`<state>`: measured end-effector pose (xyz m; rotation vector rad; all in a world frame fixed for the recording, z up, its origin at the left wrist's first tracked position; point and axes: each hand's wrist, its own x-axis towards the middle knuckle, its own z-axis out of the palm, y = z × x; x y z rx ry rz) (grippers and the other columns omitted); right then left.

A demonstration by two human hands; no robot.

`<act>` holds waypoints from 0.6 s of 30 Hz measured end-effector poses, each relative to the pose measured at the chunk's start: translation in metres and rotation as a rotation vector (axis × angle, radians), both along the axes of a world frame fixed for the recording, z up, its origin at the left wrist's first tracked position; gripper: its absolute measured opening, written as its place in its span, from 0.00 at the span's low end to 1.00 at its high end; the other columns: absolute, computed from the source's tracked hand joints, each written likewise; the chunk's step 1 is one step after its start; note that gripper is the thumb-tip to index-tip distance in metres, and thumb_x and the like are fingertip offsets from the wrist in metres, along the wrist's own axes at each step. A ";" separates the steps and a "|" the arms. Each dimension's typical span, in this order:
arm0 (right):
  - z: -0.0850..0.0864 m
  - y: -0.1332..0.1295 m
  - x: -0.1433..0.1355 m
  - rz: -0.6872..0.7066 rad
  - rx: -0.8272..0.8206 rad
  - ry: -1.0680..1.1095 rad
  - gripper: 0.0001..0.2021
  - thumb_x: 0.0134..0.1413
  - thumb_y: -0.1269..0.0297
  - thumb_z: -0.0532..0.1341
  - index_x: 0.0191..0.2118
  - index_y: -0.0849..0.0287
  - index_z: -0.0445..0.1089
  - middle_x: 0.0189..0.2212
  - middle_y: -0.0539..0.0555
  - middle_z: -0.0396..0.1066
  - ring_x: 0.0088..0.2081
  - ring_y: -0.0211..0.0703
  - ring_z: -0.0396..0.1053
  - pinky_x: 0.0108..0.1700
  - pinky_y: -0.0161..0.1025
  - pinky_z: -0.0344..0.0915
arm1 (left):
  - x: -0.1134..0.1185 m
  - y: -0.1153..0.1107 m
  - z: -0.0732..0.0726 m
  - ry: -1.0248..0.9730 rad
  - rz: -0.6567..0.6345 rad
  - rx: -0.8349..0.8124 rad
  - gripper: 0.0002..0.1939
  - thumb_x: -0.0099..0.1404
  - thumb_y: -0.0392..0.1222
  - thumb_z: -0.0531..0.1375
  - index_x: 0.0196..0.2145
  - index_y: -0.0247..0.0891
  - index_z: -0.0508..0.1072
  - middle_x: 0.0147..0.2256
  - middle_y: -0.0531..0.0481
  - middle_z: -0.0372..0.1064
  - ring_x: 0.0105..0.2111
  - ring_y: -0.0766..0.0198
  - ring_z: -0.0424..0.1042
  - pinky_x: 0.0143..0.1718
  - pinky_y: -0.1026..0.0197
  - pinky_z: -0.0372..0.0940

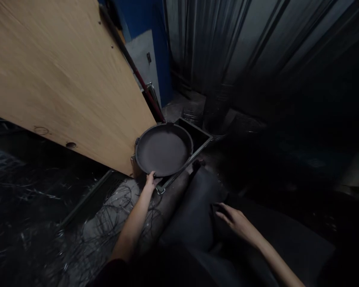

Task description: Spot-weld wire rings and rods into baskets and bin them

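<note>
A round dark pan [164,150] with a raised rim lies over a dark rectangular metal frame [202,145]. My left hand [151,180] grips the near edge of the pan, its thumb on top of the rim and the other fingers partly hidden. To the right, my right hand [231,218] is above my dark-clothed leg [194,207], away from the pan. Its fingers are slightly bent and apart, and nothing shows between them.
A large wooden board [68,79] stands at the left, touching the pan area. Behind it, a dark red pole [143,85] leans by a blue panel [163,52]. Tangled wire [107,219] covers the floor at lower left. Corrugated metal sheeting [209,36] lines the back.
</note>
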<state>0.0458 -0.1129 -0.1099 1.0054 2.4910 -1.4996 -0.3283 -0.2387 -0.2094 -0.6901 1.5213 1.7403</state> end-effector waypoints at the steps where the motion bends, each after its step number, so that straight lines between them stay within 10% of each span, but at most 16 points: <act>1: 0.000 -0.004 0.001 0.002 -0.025 0.002 0.23 0.54 0.51 0.52 0.49 0.59 0.70 0.49 0.60 0.71 0.50 0.54 0.69 0.54 0.48 0.64 | 0.005 -0.001 0.002 -0.003 -0.011 -0.016 0.24 0.57 0.38 0.63 0.50 0.44 0.61 0.45 0.46 0.67 0.37 0.59 0.74 0.39 0.50 0.72; 8: -0.002 -0.016 0.015 0.029 0.006 0.034 0.21 0.52 0.51 0.53 0.46 0.56 0.71 0.47 0.59 0.72 0.48 0.54 0.71 0.53 0.49 0.65 | 0.028 -0.004 0.012 0.050 -0.008 -0.107 0.35 0.55 0.48 0.67 0.55 0.46 0.55 0.51 0.41 0.62 0.37 0.57 0.75 0.34 0.56 0.73; 18: 0.004 -0.044 0.066 -0.152 0.038 -0.041 0.25 0.52 0.47 0.50 0.47 0.58 0.70 0.47 0.59 0.73 0.49 0.54 0.70 0.53 0.48 0.66 | 0.026 0.020 0.001 0.226 0.064 -0.216 0.17 0.67 0.44 0.57 0.51 0.34 0.65 0.47 0.43 0.66 0.42 0.60 0.70 0.41 0.53 0.70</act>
